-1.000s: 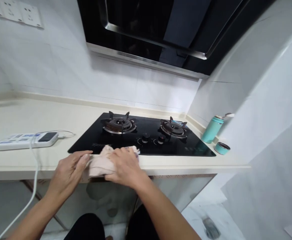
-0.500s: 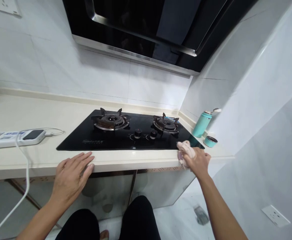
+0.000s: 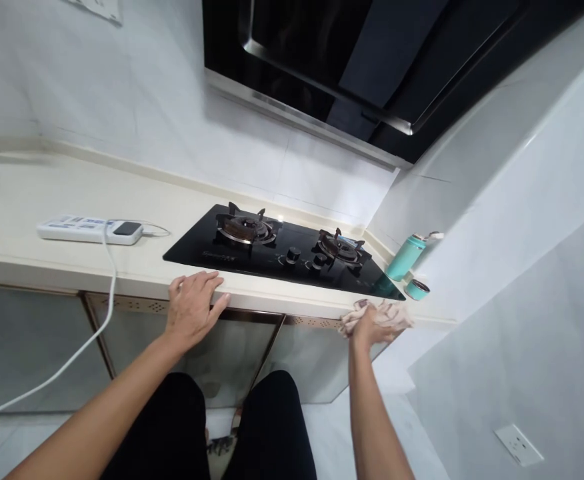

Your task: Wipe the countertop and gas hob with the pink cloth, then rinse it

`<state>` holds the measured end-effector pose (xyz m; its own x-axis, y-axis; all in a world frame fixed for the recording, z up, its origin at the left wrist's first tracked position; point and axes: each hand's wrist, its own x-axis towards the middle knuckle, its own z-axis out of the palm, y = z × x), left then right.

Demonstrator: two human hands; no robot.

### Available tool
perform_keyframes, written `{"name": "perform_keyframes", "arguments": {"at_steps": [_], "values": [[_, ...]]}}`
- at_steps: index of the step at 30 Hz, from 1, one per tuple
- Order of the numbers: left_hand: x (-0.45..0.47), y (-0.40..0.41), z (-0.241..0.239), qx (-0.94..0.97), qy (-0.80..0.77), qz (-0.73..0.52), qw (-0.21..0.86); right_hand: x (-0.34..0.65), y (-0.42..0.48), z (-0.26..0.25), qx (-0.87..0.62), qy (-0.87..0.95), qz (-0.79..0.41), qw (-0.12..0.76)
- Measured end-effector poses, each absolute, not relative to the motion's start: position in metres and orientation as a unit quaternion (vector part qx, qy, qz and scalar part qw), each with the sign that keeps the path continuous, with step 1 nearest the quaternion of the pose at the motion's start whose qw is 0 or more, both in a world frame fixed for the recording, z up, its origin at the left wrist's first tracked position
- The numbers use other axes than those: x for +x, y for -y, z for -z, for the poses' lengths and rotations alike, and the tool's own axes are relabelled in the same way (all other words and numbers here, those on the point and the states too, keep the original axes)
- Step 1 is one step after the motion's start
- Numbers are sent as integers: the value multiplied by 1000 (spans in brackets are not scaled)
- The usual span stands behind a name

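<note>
My left hand [image 3: 192,308] lies flat with fingers spread on the front edge of the cream counter [image 3: 47,200], just left of the black gas hob [image 3: 282,257]. My right hand [image 3: 372,323] presses a crumpled pinkish cloth [image 3: 397,313] against the counter's front edge at the hob's right corner, its fingers closed on the cloth. The hob has two burners and two knobs.
A white power strip [image 3: 79,229] with a phone on it lies on the counter at left, its white cable [image 3: 72,347] hanging down in front of the cabinets. A teal flask [image 3: 405,257] and its cap [image 3: 416,289] stand by the right wall. A black hood [image 3: 372,60] hangs above.
My right hand carried the cloth from the hob's front left along the counter edge to its right corner. My left hand let go of the cloth and stayed flat on the edge.
</note>
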<state>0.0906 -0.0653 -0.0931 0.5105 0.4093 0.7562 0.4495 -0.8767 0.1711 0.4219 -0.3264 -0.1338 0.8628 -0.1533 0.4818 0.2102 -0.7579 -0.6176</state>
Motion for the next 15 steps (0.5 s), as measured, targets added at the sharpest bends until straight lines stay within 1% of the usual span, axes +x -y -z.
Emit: {"name": "perform_keyframes", "arguments": {"at_steps": [1, 2, 3, 4, 5, 6, 8, 11, 13, 15], "values": [[90, 65, 93, -870, 246, 427, 21, 401, 307, 139, -869, -38, 244, 430], [89, 65, 94, -871, 245, 426, 18, 378, 286, 145, -832, -51, 225, 504], [89, 65, 94, -871, 244, 426, 14, 353, 264, 151, -803, -6, 207, 559], [89, 64, 95, -871, 243, 427, 9, 327, 241, 158, -789, 63, 177, 585], [88, 63, 96, -871, 240, 428, 3, 301, 219, 164, -802, 135, 134, 566], [88, 61, 97, -872, 237, 429, -2, 274, 198, 169, -812, 166, 108, 550], [86, 57, 98, -874, 228, 428, -14, 223, 161, 175, -811, 199, 68, 545], [76, 52, 95, -885, 198, 420, -45, 163, 130, 172, -729, 343, -37, 591], [64, 54, 96, -887, 173, 421, -81, 143, 130, 167, -651, 427, -96, 621], [49, 62, 103, -868, 167, 447, -138, 138, 145, 163, -603, 439, -139, 651]]}}
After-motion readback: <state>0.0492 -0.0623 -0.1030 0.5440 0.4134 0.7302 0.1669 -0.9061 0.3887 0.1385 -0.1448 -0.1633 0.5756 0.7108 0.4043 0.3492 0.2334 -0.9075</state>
